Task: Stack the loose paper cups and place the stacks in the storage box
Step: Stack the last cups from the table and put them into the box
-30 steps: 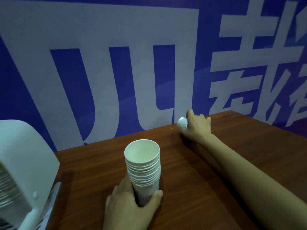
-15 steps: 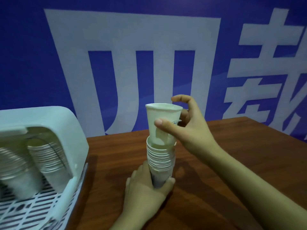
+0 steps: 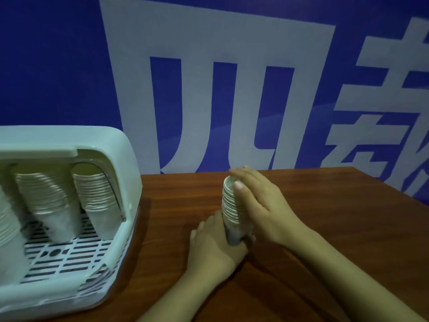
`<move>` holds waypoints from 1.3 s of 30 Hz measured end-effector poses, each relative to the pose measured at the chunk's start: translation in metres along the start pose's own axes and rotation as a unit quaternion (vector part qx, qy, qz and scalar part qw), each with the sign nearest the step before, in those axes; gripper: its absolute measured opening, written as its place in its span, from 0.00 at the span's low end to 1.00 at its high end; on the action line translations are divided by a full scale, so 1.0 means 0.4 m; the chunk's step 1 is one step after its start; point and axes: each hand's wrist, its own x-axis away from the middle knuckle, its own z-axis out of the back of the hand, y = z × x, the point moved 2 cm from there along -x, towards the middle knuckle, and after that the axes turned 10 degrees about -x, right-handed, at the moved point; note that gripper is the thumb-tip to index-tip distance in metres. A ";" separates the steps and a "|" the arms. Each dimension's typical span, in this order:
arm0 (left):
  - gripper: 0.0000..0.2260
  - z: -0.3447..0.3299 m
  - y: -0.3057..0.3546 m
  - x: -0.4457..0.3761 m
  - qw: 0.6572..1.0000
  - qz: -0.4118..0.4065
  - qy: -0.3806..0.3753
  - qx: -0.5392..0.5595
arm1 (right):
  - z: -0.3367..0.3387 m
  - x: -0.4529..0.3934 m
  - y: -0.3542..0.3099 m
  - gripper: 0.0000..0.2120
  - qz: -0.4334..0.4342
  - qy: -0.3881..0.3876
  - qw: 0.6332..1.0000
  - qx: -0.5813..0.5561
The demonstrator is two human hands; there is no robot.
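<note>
A stack of white paper cups (image 3: 229, 205) stands upright on the brown wooden table (image 3: 325, 228). My left hand (image 3: 213, 247) grips the stack's base. My right hand (image 3: 257, 201) lies over the stack's top and right side, fingers straight across the rim and thumb tip at the top edge. The white storage box (image 3: 111, 249) stands at the left with its open side toward me. Inside it lean three cup stacks: one at the right (image 3: 99, 201), one in the middle (image 3: 48, 201), one cut off at the left edge (image 3: 7, 228).
A blue wall banner with large white characters (image 3: 209, 89) rises directly behind the table's far edge. The box has a slotted white floor (image 3: 69, 256). The table's right corner slants off at the right edge of view.
My right hand carried a single cup from the far table edge, set it into the stack, and now presses down over the top. The view has turned left, showing more of the box.
</note>
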 end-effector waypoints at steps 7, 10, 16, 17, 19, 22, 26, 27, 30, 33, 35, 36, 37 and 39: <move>0.20 0.019 0.004 0.022 0.993 0.011 -0.020 0.114 | -0.012 -0.010 -0.025 0.31 -0.040 -0.063 0.997 0.037; 0.21 0.047 -0.002 0.056 0.980 0.053 0.024 0.189 | -0.039 0.021 -0.058 0.24 -0.025 -0.031 0.997 -0.059; 0.25 0.198 -0.050 0.181 0.982 0.069 0.099 0.147 | -0.112 0.070 -0.152 0.29 0.012 -0.018 0.971 -0.237; 0.25 0.246 -0.064 0.211 0.981 0.066 0.115 0.142 | -0.128 0.079 -0.171 0.30 0.020 -0.025 0.953 -0.300; 0.25 0.351 -0.100 0.269 0.982 0.073 0.132 0.109 | -0.176 0.104 -0.203 0.27 0.036 -0.041 0.925 -0.376; 0.25 0.518 -0.151 0.343 0.981 0.131 0.121 0.074 | -0.262 0.145 -0.221 0.26 0.024 -0.063 0.914 -0.401; 0.19 0.685 -0.221 0.372 0.965 0.262 0.016 0.012 | -0.331 0.192 -0.229 0.25 0.025 -0.094 0.928 -0.359; 0.19 0.709 -0.236 0.364 0.958 0.287 -0.002 -0.009 | -0.340 0.202 -0.227 0.24 0.036 -0.098 0.932 -0.346; 0.23 0.730 -0.263 0.320 0.951 0.307 -0.015 -0.030 | -0.349 0.227 -0.219 0.23 0.055 -0.120 0.942 -0.309; 0.25 0.722 -0.270 0.257 0.950 0.312 -0.014 0.002 | -0.344 0.240 -0.202 0.20 0.049 -0.113 0.945 -0.303; 0.29 0.719 -0.271 0.220 0.945 0.325 -0.028 0.033 | -0.339 0.240 -0.191 0.19 0.043 -0.102 0.945 -0.307; 0.31 0.714 -0.275 0.206 0.943 0.328 -0.034 0.050 | -0.336 0.238 -0.187 0.19 0.041 -0.098 0.946 -0.306; 0.31 0.705 -0.281 0.195 0.942 0.329 -0.035 0.058 | -0.332 0.234 -0.185 0.19 0.039 -0.093 0.947 -0.306; 0.28 0.689 -0.289 0.184 0.946 0.323 -0.018 0.031 | -0.323 0.226 -0.185 0.20 0.038 -0.079 0.948 -0.307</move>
